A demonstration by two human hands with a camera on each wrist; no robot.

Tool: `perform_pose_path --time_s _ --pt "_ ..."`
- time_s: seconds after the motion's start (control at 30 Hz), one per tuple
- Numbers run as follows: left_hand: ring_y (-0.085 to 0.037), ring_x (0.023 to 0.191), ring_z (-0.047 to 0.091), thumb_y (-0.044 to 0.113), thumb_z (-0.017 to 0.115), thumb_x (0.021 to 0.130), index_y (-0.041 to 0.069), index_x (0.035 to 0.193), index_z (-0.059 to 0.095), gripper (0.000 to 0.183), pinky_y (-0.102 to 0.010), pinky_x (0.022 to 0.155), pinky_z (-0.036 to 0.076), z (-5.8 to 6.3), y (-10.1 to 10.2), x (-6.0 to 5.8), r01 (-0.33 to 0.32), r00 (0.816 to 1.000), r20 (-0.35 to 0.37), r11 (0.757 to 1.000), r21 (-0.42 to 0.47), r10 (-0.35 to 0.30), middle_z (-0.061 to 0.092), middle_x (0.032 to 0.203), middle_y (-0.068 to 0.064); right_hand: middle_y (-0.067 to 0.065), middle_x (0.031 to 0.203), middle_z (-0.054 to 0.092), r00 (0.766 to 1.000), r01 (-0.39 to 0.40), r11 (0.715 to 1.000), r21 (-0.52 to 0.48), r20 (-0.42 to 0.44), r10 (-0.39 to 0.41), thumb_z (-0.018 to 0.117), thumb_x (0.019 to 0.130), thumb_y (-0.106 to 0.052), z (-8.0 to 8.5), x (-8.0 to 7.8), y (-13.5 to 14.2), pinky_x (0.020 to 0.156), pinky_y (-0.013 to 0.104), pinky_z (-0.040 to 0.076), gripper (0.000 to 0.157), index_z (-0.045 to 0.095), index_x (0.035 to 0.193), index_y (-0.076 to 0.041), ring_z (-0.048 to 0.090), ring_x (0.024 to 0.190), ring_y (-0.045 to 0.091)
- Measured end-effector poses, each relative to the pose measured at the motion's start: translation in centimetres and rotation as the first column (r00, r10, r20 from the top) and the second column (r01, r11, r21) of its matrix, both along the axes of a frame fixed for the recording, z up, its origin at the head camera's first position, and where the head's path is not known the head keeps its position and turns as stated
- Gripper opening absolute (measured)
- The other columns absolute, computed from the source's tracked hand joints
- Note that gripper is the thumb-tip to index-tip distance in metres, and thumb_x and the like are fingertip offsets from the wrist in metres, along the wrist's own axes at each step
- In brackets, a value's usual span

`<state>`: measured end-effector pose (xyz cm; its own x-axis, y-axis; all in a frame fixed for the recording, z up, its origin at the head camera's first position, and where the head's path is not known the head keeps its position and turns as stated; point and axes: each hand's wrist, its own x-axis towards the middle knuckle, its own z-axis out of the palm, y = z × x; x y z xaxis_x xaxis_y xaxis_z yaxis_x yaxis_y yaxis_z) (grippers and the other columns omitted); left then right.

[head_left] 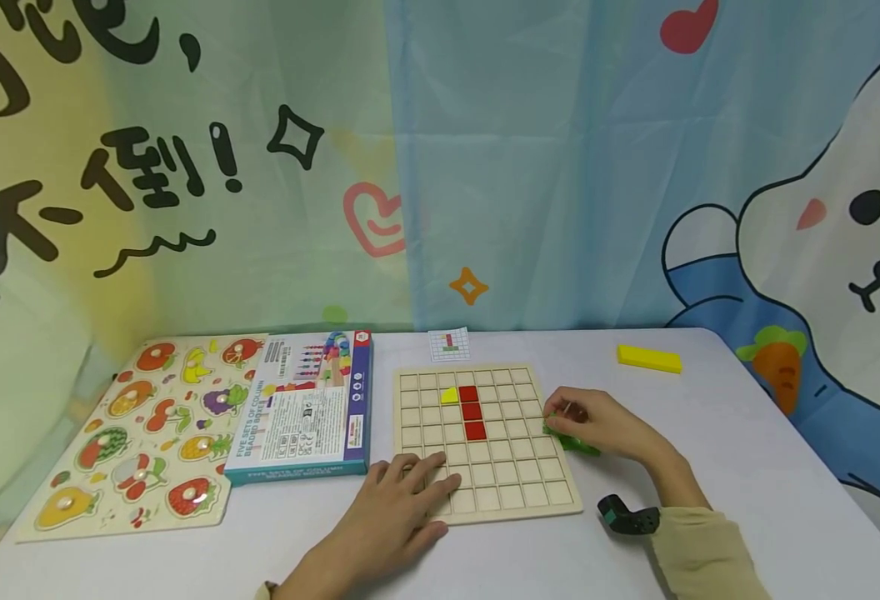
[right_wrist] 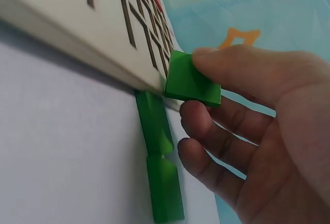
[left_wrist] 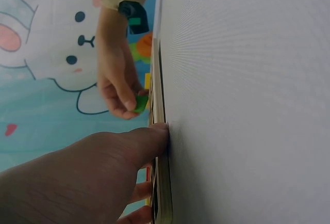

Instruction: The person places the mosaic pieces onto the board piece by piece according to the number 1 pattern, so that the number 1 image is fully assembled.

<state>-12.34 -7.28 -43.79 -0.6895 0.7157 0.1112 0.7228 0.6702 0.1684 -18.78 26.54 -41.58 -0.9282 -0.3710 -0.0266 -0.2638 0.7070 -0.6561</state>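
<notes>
A wooden grid board (head_left: 515,498) lies on the white table. A column of three red tiles (head_left: 474,412) sits in its squares, with a yellow piece (head_left: 450,396) beside the top one. My left hand (head_left: 391,518) rests on the board's near left corner, fingers spread; in the left wrist view its thumb (left_wrist: 154,136) touches the edge. At the board's right edge, my right hand (head_left: 601,421) pinches a green square tile (right_wrist: 188,79) between thumb and fingers. More green tiles (right_wrist: 165,190) lie on the table below it, alongside the board.
Behind the board lies a small pattern card (head_left: 449,345) with red and green squares. To the left are a boxed bead set (head_left: 297,429) and a fruit puzzle board (head_left: 136,454). A yellow bar (head_left: 649,359) lies at the back right. A printed curtain (head_left: 500,208) hangs behind.
</notes>
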Motion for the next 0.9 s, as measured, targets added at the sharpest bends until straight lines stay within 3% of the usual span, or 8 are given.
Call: perform_pose_path --time_s 0.33,0.6,0.9 --pt "-0.022 0.125 0.039 0.046 0.049 0.094 0.031 0.14 0.044 0.048 -0.05 0.094 0.036 0.0 0.1 0.1 -0.003 1.0 -0.006 1.0 -0.001 0.003 0.039 0.148 0.0 -0.002 0.088 0.062 1.0 -0.02 0.999 -0.041 -0.003 0.02 0.059 0.093 -0.023 0.2 0.2 -1.2 0.065 0.023 0.046 0.008 0.061 0.099 -0.018 0.055 0.076 0.01" --pt "-0.023 0.126 0.038 0.044 0.049 0.094 0.031 0.141 0.043 0.049 -0.051 0.095 0.034 0.0 0.2 0.3 -0.008 1.0 0.019 1.0 0.012 0.007 0.037 0.149 0.0 -0.004 0.093 0.065 0.998 -0.056 0.996 -0.063 -0.015 0.056 0.06 0.093 -0.021 0.0 0.1 -2.2 0.076 0.024 0.048 0.008 0.061 0.101 -0.019 0.058 0.085 0.009" --pt "-0.021 0.126 0.037 0.046 0.05 0.094 0.03 0.139 0.045 0.048 -0.05 0.096 0.033 -0.4 -0.1 0.0 -0.002 1.0 -0.001 0.998 0.063 0.002 0.038 0.149 0.0 -0.006 0.093 0.062 0.994 -0.104 0.989 -0.104 -0.057 0.098 0.061 0.092 -0.02 0.2 0.3 -4.0 0.077 0.025 0.049 0.009 0.061 0.101 -0.019 0.057 0.084 0.009"
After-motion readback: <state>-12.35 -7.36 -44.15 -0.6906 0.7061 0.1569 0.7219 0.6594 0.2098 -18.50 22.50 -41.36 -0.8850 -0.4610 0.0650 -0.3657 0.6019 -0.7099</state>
